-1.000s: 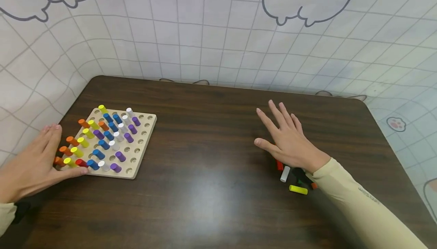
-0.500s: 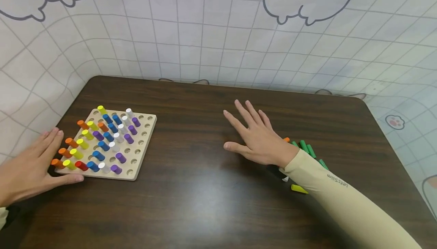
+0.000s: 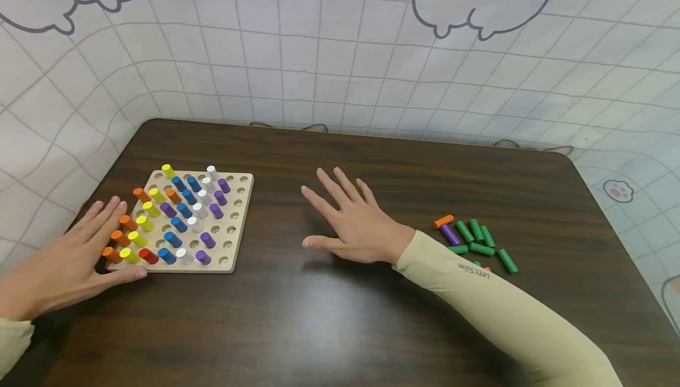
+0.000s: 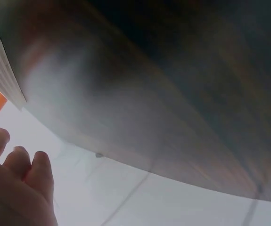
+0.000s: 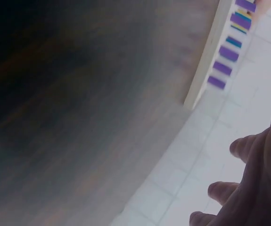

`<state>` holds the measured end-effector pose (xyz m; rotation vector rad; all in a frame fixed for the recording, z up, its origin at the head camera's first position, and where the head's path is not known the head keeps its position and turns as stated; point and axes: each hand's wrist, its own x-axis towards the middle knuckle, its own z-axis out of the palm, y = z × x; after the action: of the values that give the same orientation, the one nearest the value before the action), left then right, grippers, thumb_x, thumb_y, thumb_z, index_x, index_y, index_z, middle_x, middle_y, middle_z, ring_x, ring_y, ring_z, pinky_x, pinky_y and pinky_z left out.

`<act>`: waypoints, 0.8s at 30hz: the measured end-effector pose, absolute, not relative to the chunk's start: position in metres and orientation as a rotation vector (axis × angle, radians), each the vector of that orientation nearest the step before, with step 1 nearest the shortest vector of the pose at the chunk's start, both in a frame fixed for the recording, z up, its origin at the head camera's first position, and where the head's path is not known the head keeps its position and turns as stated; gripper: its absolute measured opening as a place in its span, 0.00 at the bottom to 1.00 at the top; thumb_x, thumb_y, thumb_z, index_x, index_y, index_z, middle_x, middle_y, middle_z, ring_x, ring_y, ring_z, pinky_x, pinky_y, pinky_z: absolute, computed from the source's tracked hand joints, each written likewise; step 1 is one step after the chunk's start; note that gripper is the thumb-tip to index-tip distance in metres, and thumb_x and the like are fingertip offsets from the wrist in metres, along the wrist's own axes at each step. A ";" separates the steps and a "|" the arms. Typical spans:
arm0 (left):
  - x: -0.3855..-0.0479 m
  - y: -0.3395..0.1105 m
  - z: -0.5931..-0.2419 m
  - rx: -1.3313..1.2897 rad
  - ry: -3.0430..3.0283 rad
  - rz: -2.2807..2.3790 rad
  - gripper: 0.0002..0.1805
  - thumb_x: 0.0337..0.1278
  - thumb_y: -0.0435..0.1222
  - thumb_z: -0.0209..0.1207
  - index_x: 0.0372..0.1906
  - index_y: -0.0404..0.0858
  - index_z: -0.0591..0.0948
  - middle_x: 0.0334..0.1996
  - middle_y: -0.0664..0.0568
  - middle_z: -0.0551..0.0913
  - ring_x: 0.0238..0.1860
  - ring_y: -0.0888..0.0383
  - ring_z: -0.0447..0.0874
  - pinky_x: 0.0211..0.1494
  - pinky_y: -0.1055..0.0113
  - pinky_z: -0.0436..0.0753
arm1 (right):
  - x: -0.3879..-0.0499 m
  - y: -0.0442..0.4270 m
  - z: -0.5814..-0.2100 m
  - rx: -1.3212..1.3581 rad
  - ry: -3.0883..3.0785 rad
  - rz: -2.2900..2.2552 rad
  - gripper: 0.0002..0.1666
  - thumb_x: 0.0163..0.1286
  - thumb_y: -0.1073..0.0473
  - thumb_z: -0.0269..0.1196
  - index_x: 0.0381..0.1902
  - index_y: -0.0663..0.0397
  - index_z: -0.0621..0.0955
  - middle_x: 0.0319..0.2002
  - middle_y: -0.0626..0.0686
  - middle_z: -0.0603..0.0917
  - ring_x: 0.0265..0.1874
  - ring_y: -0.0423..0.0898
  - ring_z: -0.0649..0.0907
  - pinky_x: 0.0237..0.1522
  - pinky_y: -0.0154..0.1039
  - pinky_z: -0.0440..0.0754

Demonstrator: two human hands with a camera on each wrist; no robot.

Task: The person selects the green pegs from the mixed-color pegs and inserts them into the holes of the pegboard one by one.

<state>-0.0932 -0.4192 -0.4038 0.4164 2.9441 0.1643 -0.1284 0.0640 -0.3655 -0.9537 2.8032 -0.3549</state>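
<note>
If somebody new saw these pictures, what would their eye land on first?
Probably the pale wooden pegboard at the left of the dark wood-grain table, bristling with multicoloured round pegs, its near left corner framed by the bare left hand. Next, the bare right hand, fingers spread, near the table's middle, and the loose, mostly green cylindrical pegs lying to the right.

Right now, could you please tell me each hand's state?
Left hand: open, at a corner of the pegboard.
Right hand: open, empty, above the table.
</note>
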 end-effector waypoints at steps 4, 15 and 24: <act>-0.093 -0.423 -0.400 0.434 2.902 0.184 0.70 0.59 0.67 0.62 0.82 0.37 0.28 0.84 0.38 0.25 0.84 0.37 0.18 0.81 0.28 0.38 | -0.122 0.037 -0.369 -0.925 2.781 -0.343 0.53 0.74 0.21 0.46 0.85 0.30 0.41 0.86 0.49 0.32 0.86 0.57 0.36 0.82 0.70 0.45; -0.106 -0.420 -0.403 0.450 2.766 0.167 0.74 0.56 0.71 0.61 0.81 0.29 0.29 0.82 0.33 0.24 0.82 0.31 0.18 0.81 0.31 0.34 | -0.114 -0.026 -0.381 -0.960 2.665 -0.267 0.57 0.70 0.17 0.45 0.85 0.32 0.41 0.87 0.51 0.35 0.86 0.56 0.38 0.83 0.68 0.46; -0.119 -0.408 -0.400 0.484 2.745 0.190 0.71 0.57 0.71 0.60 0.82 0.31 0.32 0.84 0.35 0.28 0.84 0.32 0.23 0.82 0.30 0.38 | -0.113 -0.050 -0.385 -0.938 2.594 -0.233 0.61 0.67 0.15 0.47 0.85 0.33 0.39 0.87 0.49 0.33 0.87 0.54 0.37 0.84 0.66 0.45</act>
<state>-0.1191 -0.4077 -0.4002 0.4842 2.7453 0.1902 -0.1135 -0.0500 -0.3850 -0.9382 2.5943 -0.2330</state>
